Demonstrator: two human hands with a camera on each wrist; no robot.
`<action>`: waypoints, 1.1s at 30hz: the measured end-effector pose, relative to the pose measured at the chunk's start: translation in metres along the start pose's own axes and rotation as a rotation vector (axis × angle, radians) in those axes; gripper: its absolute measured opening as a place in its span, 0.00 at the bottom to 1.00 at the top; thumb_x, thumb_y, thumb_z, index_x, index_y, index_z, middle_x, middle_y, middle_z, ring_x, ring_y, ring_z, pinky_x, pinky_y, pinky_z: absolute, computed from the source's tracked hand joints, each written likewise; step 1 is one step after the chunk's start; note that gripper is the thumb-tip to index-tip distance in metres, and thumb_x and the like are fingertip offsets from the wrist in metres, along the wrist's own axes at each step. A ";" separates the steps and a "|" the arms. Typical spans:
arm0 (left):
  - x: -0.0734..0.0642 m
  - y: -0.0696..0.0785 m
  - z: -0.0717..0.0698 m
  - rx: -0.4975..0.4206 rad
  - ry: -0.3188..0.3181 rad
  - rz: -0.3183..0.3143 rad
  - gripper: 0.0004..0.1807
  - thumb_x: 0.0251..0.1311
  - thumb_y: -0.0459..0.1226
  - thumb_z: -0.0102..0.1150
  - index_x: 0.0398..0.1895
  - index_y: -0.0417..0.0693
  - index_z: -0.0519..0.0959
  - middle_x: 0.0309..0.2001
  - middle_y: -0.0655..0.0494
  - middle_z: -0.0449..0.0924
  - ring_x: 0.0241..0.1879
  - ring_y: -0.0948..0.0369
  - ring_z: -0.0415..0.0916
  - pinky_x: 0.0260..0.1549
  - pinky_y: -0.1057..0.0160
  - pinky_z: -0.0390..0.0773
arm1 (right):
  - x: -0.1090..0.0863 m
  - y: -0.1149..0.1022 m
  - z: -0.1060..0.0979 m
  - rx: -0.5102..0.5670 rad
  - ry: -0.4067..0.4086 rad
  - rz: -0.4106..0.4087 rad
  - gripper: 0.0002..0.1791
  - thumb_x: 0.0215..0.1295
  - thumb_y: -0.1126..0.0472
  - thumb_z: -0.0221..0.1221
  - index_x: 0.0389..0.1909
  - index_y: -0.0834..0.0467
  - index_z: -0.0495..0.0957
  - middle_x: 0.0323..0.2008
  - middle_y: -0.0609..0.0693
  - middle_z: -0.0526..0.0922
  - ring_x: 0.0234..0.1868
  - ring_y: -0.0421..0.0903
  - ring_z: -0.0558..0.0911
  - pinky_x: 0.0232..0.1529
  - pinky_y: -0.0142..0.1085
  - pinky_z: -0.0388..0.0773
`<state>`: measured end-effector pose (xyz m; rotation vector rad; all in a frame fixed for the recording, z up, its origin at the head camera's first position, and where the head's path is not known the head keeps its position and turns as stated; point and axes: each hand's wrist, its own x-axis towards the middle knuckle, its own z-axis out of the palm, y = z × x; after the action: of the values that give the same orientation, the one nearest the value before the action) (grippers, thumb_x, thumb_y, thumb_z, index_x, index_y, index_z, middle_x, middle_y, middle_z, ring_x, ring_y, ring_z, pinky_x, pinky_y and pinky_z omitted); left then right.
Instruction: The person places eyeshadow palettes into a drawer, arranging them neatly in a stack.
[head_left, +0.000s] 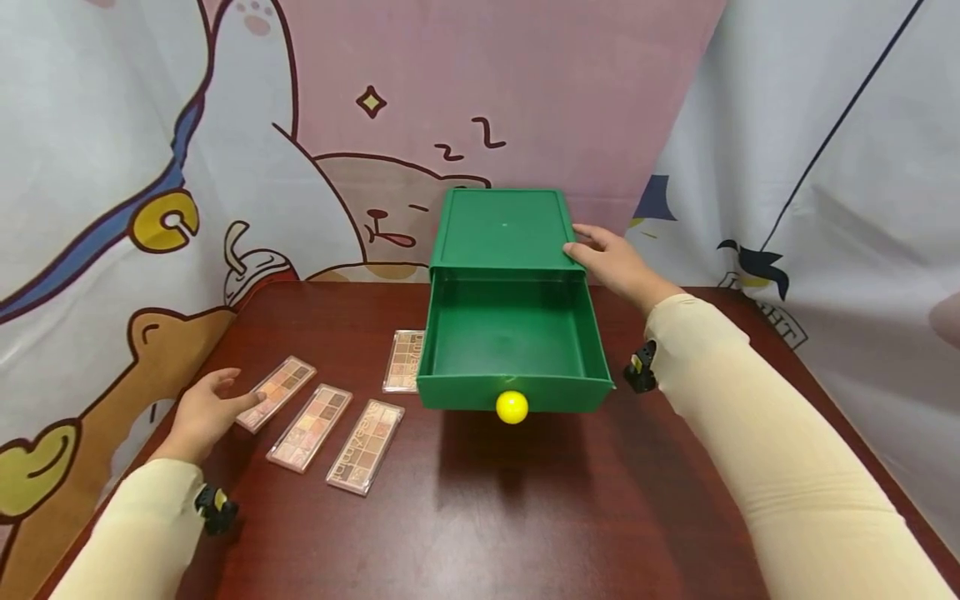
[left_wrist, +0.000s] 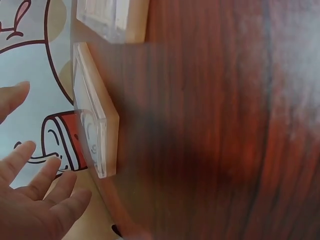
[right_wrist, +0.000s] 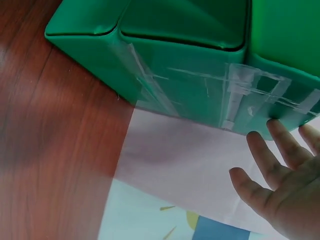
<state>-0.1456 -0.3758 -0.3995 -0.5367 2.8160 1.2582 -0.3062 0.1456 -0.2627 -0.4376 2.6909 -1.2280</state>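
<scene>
A green drawer box stands at the back of the table, its drawer pulled out and vacant, with a yellow ball knob on the front. My right hand rests at the box's upper right edge, thumb on top; in the right wrist view its fingers are spread beside the taped green side. On the left, my left hand is over the leftmost eyeshadow palette, fingers relaxed and spread. The left wrist view shows a gap between the fingers and that palette.
Two more palettes, a middle one and one to its right, lie slantwise on the dark red table. Another palette lies partly hidden behind the drawer's left side. A cartoon-printed cloth hangs behind.
</scene>
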 end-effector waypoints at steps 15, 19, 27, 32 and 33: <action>0.010 0.006 -0.005 0.195 -0.115 0.070 0.44 0.58 0.42 0.64 0.68 0.24 0.53 0.65 0.20 0.53 0.61 0.29 0.56 0.56 0.33 0.61 | 0.005 -0.004 -0.007 -0.148 -0.032 -0.068 0.38 0.71 0.42 0.47 0.76 0.54 0.50 0.70 0.64 0.60 0.69 0.61 0.61 0.64 0.58 0.61; 0.014 0.011 -0.004 0.199 -0.133 0.073 0.45 0.57 0.43 0.65 0.68 0.25 0.53 0.64 0.20 0.54 0.61 0.29 0.57 0.56 0.33 0.62 | 0.003 -0.005 -0.010 -0.182 -0.047 -0.078 0.39 0.72 0.42 0.46 0.76 0.56 0.49 0.70 0.65 0.59 0.70 0.62 0.60 0.64 0.58 0.59; 0.023 0.007 0.000 0.213 -0.149 0.045 0.45 0.56 0.42 0.65 0.69 0.27 0.54 0.62 0.20 0.57 0.58 0.31 0.62 0.55 0.34 0.64 | 0.002 -0.008 -0.014 -0.237 -0.061 -0.077 0.39 0.72 0.41 0.46 0.76 0.56 0.48 0.70 0.66 0.59 0.69 0.64 0.60 0.64 0.60 0.58; 0.023 0.002 0.001 0.194 -0.167 -0.006 0.47 0.55 0.42 0.66 0.69 0.28 0.53 0.63 0.21 0.57 0.57 0.33 0.63 0.56 0.34 0.63 | 0.003 -0.011 -0.011 -0.251 -0.064 -0.081 0.39 0.72 0.41 0.46 0.76 0.56 0.49 0.70 0.66 0.59 0.69 0.63 0.60 0.64 0.60 0.58; 0.023 0.001 0.001 0.193 -0.168 -0.011 0.47 0.54 0.42 0.67 0.69 0.28 0.53 0.63 0.21 0.57 0.57 0.33 0.63 0.57 0.34 0.63 | 0.004 -0.012 -0.010 -0.251 -0.065 -0.082 0.39 0.72 0.41 0.46 0.76 0.56 0.49 0.70 0.66 0.59 0.69 0.63 0.60 0.64 0.60 0.58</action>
<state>-0.1678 -0.3815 -0.4035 -0.4159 2.7484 0.9658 -0.3101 0.1443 -0.2472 -0.6145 2.8061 -0.8782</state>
